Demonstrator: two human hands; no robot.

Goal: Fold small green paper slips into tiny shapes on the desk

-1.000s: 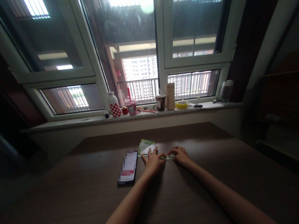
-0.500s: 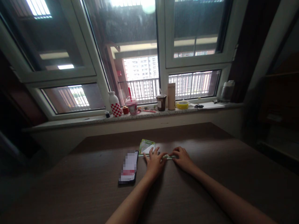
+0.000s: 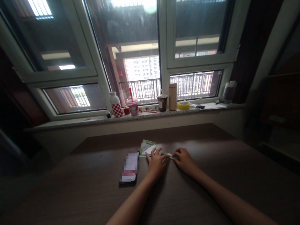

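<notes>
A small piece of green-and-white paper (image 3: 170, 156), apparently folded, lies between my hands on the brown table (image 3: 93, 200). My left hand (image 3: 157, 162) pinches its left end with thumb and forefinger, the other fingers spread toward the stack of paper sheets. My right hand (image 3: 184, 158) has its fingers curled onto the paper's right end. Beyond my left hand rest green-bordered paper sheets (image 3: 147, 145) with a white area. A phone (image 3: 129, 168) with a lit, blurred screen lies to the left of my left forearm.
Along the windowsill (image 3: 93, 121) stand a white-and-red checked bottle (image 3: 116, 106), a pink drink cup (image 3: 132, 107), a dark drink cup (image 3: 162, 103), a tan flask (image 3: 172, 97), a roll of yellow tape (image 3: 184, 106), black scissors (image 3: 200, 107) and a clear jug (image 3: 229, 92).
My fingers have shifted slightly on the small paper, and more of its white side shows between them. The phone and the green-bordered sheets stay put.
</notes>
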